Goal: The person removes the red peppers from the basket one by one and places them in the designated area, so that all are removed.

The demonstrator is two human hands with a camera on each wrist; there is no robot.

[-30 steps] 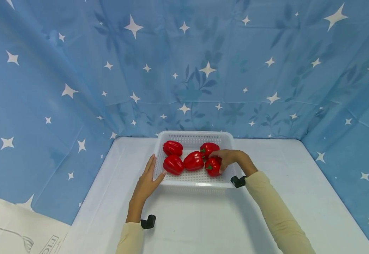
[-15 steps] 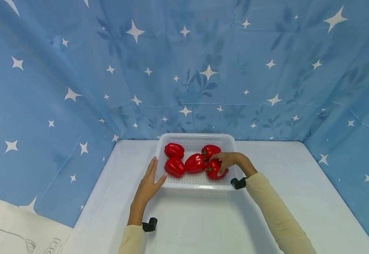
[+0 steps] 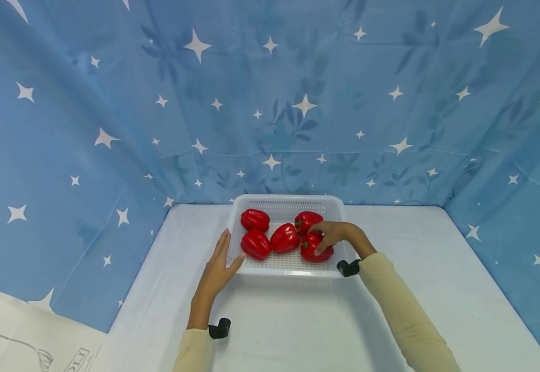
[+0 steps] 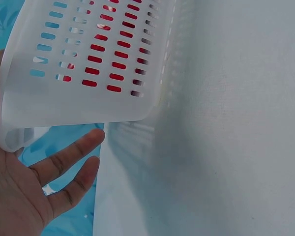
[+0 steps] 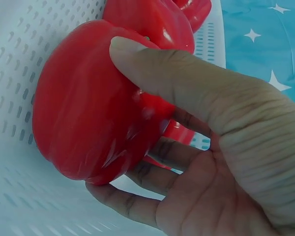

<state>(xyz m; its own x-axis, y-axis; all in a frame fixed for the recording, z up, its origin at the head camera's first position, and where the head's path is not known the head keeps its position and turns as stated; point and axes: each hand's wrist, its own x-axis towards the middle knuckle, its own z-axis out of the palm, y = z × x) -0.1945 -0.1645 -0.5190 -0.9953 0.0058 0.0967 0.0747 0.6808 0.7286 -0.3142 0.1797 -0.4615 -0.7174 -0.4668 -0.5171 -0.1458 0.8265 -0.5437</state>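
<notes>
In the head view several red bell peppers lie in a white perforated plastic basket. My right hand grips the front right red bell pepper, whose green stem points left. The right wrist view shows the thumb on top of that pepper and the fingers curled round its side. My left hand is at the basket's left edge, fingers straight and spread, the thumb reaching over the front left corner. In the left wrist view its fingers are beside the basket's outer wall.
Other red bell peppers lie close by: one in the middle, one at back right and two on the left. The basket stands at the far side of a white table. Behind hangs a blue star-patterned curtain.
The pepper under my right hand has turned onto its side, stem to the left. My left hand keeps its place at the basket. The head view has shifted slightly.
</notes>
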